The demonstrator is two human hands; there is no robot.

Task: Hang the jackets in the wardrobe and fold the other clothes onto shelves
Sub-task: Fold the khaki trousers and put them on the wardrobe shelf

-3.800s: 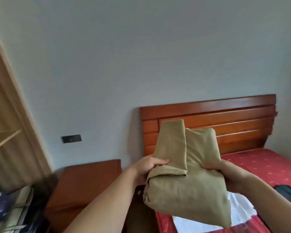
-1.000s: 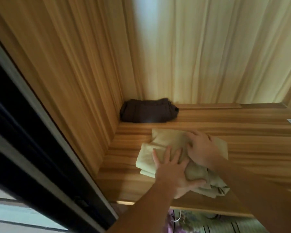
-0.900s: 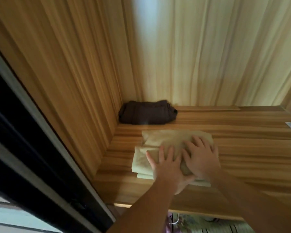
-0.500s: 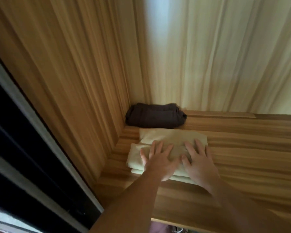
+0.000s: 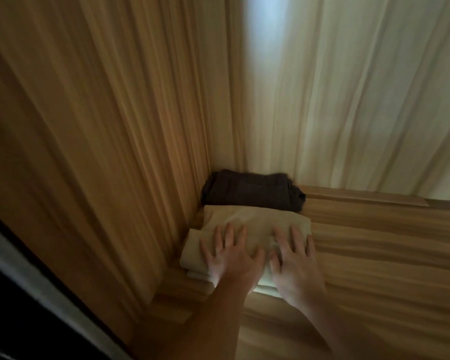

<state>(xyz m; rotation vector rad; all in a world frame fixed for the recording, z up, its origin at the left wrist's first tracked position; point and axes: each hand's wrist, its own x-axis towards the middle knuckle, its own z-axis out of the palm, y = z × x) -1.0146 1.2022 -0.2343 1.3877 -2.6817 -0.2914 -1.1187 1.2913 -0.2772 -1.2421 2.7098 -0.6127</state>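
Left hand (image 5: pixel 229 258) and right hand (image 5: pixel 295 263) lie flat, fingers spread, pressing the folded beige garment (image 5: pixel 247 227) onto the wardrobe shelf (image 5: pixel 374 255), apparently touching a dark garment (image 5: pixel 252 194). Placement step; next, release and fetch another.

Interior of a wooden wardrobe, seen from its opening. The left side panel (image 5: pixel 102 152) is warm, honey-coloured wood with vertical grain. It meets the paler back panel (image 5: pixel 361 100) at the far left corner of the shelf (image 5: pixel 387 242), whose grain runs crosswise. A bright patch of light (image 5: pixel 263 37) falls high on the back panel near that corner. At lower left, a pale strip (image 5: pixel 18 276) borders a dark door edge (image 5: pixel 16 331).
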